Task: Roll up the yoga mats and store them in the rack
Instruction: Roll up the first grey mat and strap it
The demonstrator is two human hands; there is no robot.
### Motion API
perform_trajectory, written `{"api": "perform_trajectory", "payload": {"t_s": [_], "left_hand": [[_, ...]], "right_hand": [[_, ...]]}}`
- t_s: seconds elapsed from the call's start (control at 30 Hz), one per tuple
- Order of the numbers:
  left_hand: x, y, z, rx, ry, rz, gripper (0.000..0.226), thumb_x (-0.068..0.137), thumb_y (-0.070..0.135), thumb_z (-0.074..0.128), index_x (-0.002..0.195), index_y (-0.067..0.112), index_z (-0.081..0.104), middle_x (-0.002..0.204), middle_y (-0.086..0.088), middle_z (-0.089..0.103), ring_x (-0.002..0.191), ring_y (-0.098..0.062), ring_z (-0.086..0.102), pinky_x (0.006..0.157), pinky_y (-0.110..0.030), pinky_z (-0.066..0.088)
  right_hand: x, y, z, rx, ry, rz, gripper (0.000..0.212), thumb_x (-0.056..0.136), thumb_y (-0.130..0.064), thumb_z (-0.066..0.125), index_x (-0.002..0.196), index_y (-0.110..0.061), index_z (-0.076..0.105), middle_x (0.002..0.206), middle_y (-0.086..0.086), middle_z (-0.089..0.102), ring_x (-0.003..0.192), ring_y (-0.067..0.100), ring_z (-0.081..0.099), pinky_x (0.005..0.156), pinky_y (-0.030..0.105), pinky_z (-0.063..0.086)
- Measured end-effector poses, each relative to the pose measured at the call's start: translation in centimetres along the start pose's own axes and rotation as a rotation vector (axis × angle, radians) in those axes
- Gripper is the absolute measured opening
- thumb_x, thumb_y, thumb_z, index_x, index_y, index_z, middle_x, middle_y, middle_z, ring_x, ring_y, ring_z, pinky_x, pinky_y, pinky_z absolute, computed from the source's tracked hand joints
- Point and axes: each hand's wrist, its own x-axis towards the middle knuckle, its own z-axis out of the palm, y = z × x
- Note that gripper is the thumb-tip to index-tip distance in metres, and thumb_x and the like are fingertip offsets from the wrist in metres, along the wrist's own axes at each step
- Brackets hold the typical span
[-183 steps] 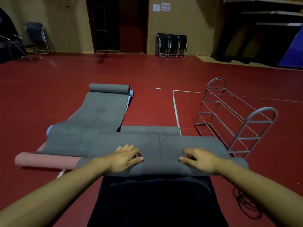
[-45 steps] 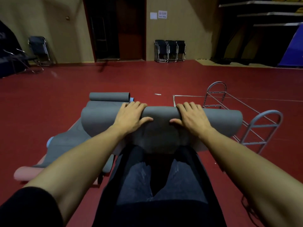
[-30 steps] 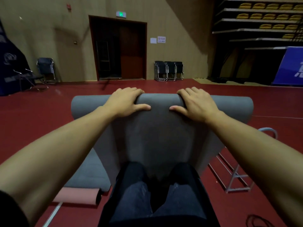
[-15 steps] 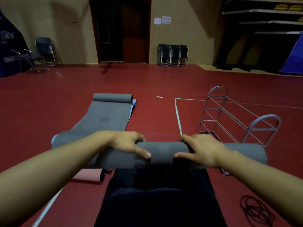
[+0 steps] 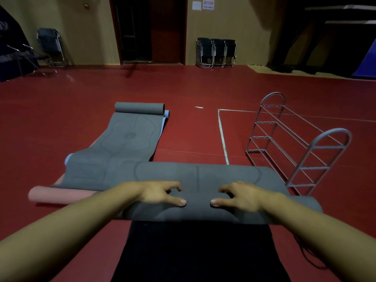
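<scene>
Dim indoor light, dark corners, wide-angle bending at edges.

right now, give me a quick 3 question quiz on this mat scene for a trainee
1. True or false: the metal rack already holds a rolled mat.
2. Which mat do the left hand and right hand rest on? A) pink mat B) nearest grey mat C) blue mat
3. Fill in: the far grey mat has a rolled end at its ____ end.

Key
1. False; its shelves hold nothing.
2. B, the nearest grey mat, which lies partly rolled under both hands. The pink mat lies rolled to the left, and the blue mat peeks from under the far grey one.
3. Far.
</scene>
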Motion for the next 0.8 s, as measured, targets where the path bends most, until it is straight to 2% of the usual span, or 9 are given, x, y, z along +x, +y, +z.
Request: {"api": "perform_trajectory", "payload": {"t_s": [0.1,0.2,0.3,0.37,0.43,0.53,0.63,0.7,0.8], "left_hand": [[0.2,-0.4,0.7,0.003,-0.003,0.022,0.064,0.082,0.084,0.056,0.131,0.043,0.053,0.129,0.008,0.058,0.125,-0.012,0.052,0.113,-0.036,0.039],[0.1,-0.2,0.6,0.133,0.041,0.029,0.060,0.090,0.079,0.048,0.135,0.038,0.055,0.122,0.004,0.047,0.124,-0.015,0.040,0.115,-0.038,0.032],[0.3,0.6,0.7,0.206,0.025,0.014,0.075,0.089,0.082,0.045,0.145,0.033,0.048,0.130,0.002,0.045,0.130,-0.019,0.040,0.117,-0.042,0.032],[0.2,1.1,1.0,0.243,0.027,0.024,0.087,0.078,0.090,0.048,0.146,0.036,0.040,0.133,0.003,0.044,0.130,-0.017,0.039,0.115,-0.042,0.035],[0.5,1.1,1.1,0.200,0.050,0.045,0.080,0.076,0.090,0.053,0.138,0.042,0.039,0.129,0.004,0.047,0.126,-0.017,0.043,0.111,-0.043,0.038],[1.3,0.6,0.7,0.131,0.118,0.057,0.069,0.078,0.088,0.053,0.132,0.045,0.044,0.126,0.006,0.055,0.118,-0.016,0.052,0.107,-0.041,0.043],[2.0,0.3,0.5,0.095,0.144,0.050,0.072,0.073,0.095,0.048,0.127,0.048,0.053,0.127,0.013,0.060,0.113,-0.011,0.057,0.104,-0.039,0.046],[2.3,0.2,0.4,0.103,0.149,0.066,0.073,0.071,0.098,0.044,0.121,0.047,0.057,0.120,0.013,0.059,0.112,-0.010,0.054,0.102,-0.038,0.046],[2.4,0.7,0.5,0.233,0.215,0.078,0.082,0.076,0.096,0.033,0.126,0.037,0.061,0.113,0.006,0.045,0.111,-0.014,0.040,0.100,-0.036,0.039]], "right_hand": [[0.5,0.1,0.0,0.010,-0.027,-0.005,0.094,0.071,-0.099,0.034,0.093,-0.013,0.063,0.098,0.004,0.057,0.088,0.020,0.057,0.086,0.044,0.050],[0.8,0.1,0.3,0.035,-0.037,0.016,0.084,0.078,-0.091,0.044,0.089,-0.009,0.059,0.096,0.012,0.060,0.081,0.022,0.057,0.078,0.041,0.047],[0.9,0.3,0.5,0.099,0.042,0.079,0.072,0.073,-0.090,0.056,0.114,-0.031,0.060,0.097,-0.006,0.063,0.088,0.012,0.059,0.082,0.035,0.050],[1.1,0.3,0.7,0.114,0.085,0.111,0.063,0.073,-0.088,0.059,0.112,-0.038,0.054,0.095,-0.012,0.061,0.088,0.007,0.058,0.077,0.033,0.048],[1.3,0.2,1.0,0.106,0.106,0.147,0.056,0.078,-0.085,0.057,0.106,-0.036,0.056,0.094,-0.012,0.063,0.089,0.010,0.059,0.076,0.034,0.048],[1.5,-0.5,1.6,0.053,0.213,0.176,0.050,0.091,-0.076,0.051,0.106,-0.030,0.068,0.107,-0.006,0.066,0.103,0.018,0.061,0.085,0.036,0.050],[1.7,-1.3,2.5,-0.073,0.339,0.179,0.057,0.101,-0.068,0.038,0.105,-0.024,0.074,0.107,-0.003,0.055,0.108,0.022,0.058,0.088,0.036,0.043],[1.7,-1.5,2.9,-0.124,0.318,0.166,0.069,0.097,-0.076,0.026,0.104,-0.025,0.072,0.104,-0.006,0.052,0.107,0.021,0.055,0.089,0.038,0.039],[1.8,-0.8,3.0,-0.212,0.243,0.118,0.091,0.083,-0.091,0.012,0.118,-0.026,0.066,0.113,-0.007,0.052,0.112,0.018,0.050,0.094,0.037,0.039]]}}
